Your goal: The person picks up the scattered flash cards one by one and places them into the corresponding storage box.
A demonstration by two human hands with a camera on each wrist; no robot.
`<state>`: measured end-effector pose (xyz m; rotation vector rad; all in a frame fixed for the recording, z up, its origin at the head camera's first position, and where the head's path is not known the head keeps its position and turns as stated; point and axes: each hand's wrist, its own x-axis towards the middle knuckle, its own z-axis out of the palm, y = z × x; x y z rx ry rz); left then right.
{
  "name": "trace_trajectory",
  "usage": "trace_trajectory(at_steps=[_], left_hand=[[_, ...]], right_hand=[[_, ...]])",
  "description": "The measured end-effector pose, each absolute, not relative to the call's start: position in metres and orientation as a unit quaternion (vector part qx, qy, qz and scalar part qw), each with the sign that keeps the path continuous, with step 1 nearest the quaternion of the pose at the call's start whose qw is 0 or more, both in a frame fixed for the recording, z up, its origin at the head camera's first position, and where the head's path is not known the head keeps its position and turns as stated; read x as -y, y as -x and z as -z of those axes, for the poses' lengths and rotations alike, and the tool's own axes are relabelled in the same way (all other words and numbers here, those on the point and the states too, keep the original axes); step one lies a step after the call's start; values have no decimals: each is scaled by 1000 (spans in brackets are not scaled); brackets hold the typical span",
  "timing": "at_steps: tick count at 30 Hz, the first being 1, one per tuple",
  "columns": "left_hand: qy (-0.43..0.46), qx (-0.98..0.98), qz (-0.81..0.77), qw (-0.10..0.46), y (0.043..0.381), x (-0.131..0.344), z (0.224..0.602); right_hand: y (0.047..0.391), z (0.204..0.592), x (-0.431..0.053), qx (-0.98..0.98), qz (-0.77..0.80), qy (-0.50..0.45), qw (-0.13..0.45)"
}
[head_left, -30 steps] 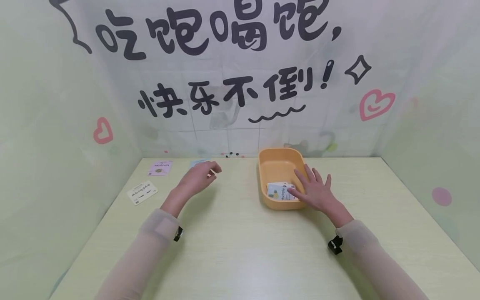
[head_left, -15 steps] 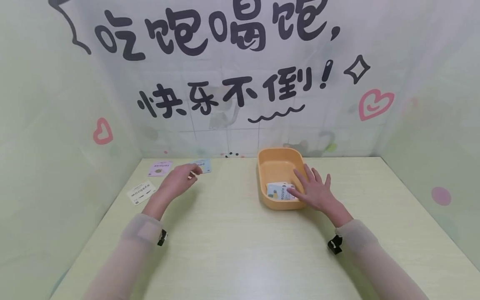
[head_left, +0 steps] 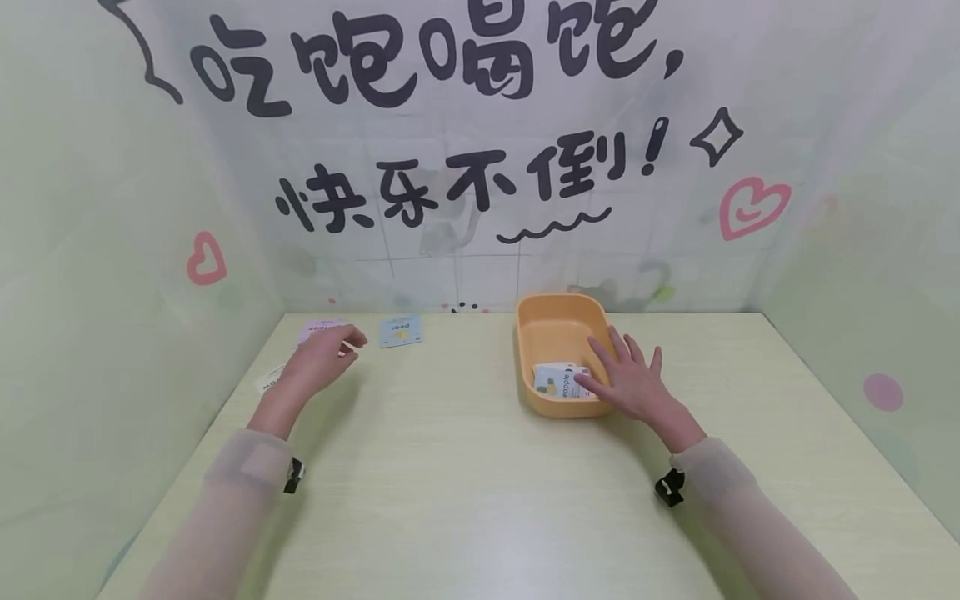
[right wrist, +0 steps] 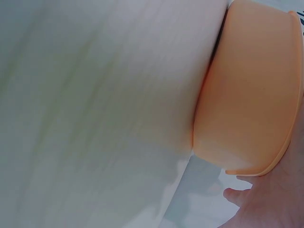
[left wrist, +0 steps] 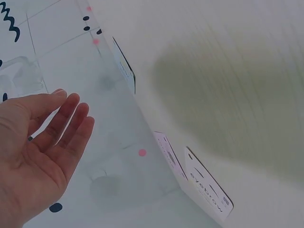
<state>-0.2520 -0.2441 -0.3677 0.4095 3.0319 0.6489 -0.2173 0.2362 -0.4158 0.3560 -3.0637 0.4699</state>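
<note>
My left hand [head_left: 313, 367] hovers over the table's back left with loosely bent fingers, nothing between them. Partly hidden behind it lie a purple tortoise card [head_left: 313, 327] and a white eyebrow card [head_left: 267, 380]; both show in the left wrist view, the eyebrow card [left wrist: 209, 185] nearest the edge. To the right of this hand a blue pear card [head_left: 401, 332] lies flat. My right hand [head_left: 641, 387] rests on the right rim of an orange plastic basket [head_left: 562, 408], fingers spread, thumb reaching inside. Several cards lie in it, a pineapple card [head_left: 551, 383] on top.
The pale wood-grain table [head_left: 465, 492] meets a printed cloth backdrop [head_left: 450, 283] at its back edge. Similar cloth walls [head_left: 862, 333] stand at the left and right. Table surface lies between the left hand and the basket.
My left hand has moved left, away from the pear card, which now shows fully, and over the tortoise and eyebrow cards. The right hand and basket have stayed put.
</note>
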Motion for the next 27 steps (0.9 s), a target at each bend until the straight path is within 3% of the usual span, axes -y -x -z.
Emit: trace_trajectory(at_steps=[8, 27], left_hand=[[-124, -971, -203, -5, 250, 267, 369], [-73, -978, -191, 31, 248, 314, 370]], right_hand=[[217, 415, -236, 981, -156, -116, 11], [219, 416, -237, 982, -150, -112, 10]])
